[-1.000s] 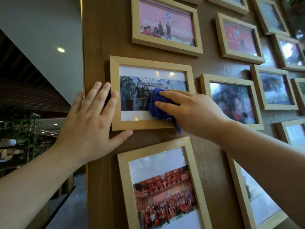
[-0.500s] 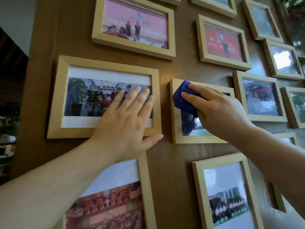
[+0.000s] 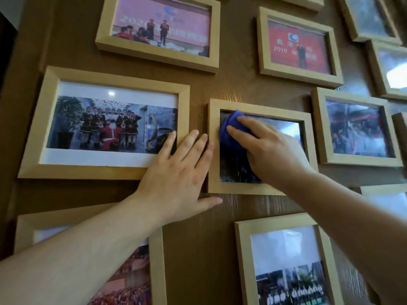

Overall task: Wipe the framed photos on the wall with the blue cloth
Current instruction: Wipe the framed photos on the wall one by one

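Right hand (image 3: pixel 273 150) is pressing the blue cloth (image 3: pixel 231 133) on the middle frame (image 3: pixel 259 108); left hand (image 3: pixel 176 172) is lying flat, empty, just left of it. Plenty of frames probably left.

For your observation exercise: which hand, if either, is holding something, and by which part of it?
The right hand holds the blue cloth, bunched under its fingers and pressed on the middle frame's glass. The left hand holds nothing; it lies flat on the wall.

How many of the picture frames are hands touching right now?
2. The large left frame, under the fingers of the left hand, and the middle frame, where the right hand presses the blue cloth. Other frames are untouched.
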### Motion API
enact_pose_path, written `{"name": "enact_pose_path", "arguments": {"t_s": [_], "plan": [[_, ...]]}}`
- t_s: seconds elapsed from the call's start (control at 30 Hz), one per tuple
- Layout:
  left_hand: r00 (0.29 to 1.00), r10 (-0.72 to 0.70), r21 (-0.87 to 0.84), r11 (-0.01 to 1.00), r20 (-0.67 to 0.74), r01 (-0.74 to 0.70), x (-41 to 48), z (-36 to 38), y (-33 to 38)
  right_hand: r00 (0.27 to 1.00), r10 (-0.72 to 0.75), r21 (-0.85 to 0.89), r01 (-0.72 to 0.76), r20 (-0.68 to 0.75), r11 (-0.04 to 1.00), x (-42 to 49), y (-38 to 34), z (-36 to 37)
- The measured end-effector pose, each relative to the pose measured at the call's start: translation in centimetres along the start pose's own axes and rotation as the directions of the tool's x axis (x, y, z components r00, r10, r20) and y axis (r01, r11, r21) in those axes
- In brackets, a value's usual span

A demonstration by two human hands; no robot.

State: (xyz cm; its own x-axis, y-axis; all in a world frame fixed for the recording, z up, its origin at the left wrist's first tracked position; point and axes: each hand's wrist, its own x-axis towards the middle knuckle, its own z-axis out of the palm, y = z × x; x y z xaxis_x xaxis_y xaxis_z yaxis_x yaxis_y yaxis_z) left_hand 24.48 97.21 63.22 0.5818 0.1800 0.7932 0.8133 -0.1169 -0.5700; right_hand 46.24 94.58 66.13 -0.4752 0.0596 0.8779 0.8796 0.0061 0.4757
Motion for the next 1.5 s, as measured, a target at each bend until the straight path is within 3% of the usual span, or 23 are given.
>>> {"name": "enact_pose_path", "arguments": {"t_s": [0.13, 0.2, 0.43, 0.57, 0.83, 1.13, 1.33, 1.5], "plan": [[1.0, -0.01, 0.014, 1.0, -0.002, 0.01, 0.1, -0.1, 0.4, 0.993, -0.117, 0.004, 0.117, 0.034, 0.993, -2.3, -0.4, 0.0], [1.0, -0.007, 0.001, 1.0, -0.011, 0.007, 0.1, -0.1, 0.5, 0.993, -0.107, -0.021, 0.108, 0.05, 0.994, -2.8, 0.7, -0.3], [1.0, -0.018, 0.006, 1.0, -0.007, 0.018, 0.1, 0.2, 0.5, 0.979, 0.201, -0.11, -0.196, 0.035, 0.974, -4.0, 7.2, -0.8], [1.0, -0.015, 0.0, 1.0, -0.002, 0.015, 0.1, 0.1, 0.5, 0.966, 0.257, -0.055, -0.256, 0.005, 0.965, -4.4, 6.2, -0.2], [1.0, -0.02, 0.002, 1.0, 0.019, 0.02, 0.1, -0.2, 0.5, 0.996, -0.065, 0.058, 0.061, 0.063, 0.996, -3.9, -2.4, -0.2], [1.0, -0.019, -0.005, 1.0, 0.02, 0.019, 0.1, -0.4, 0.5, 0.967, -0.151, -0.029, 0.16, 0.207, 0.987, -7.6, 3.8, -1.7], [0.999, -0.031, -0.014, 0.999, 0.02, 0.031, -0.1, -0.4, 0.9, 0.982, 0.051, -0.133, -0.027, 0.18, 0.991, -9.5, 6.9, -2.2], [0.999, -0.008, -0.059, 0.998, -0.037, 0.005, -1.8, -0.9, 2.5, 0.979, 0.191, -0.066, -0.187, 0.073, 0.98, -12.0, 6.2, -2.7]]}}
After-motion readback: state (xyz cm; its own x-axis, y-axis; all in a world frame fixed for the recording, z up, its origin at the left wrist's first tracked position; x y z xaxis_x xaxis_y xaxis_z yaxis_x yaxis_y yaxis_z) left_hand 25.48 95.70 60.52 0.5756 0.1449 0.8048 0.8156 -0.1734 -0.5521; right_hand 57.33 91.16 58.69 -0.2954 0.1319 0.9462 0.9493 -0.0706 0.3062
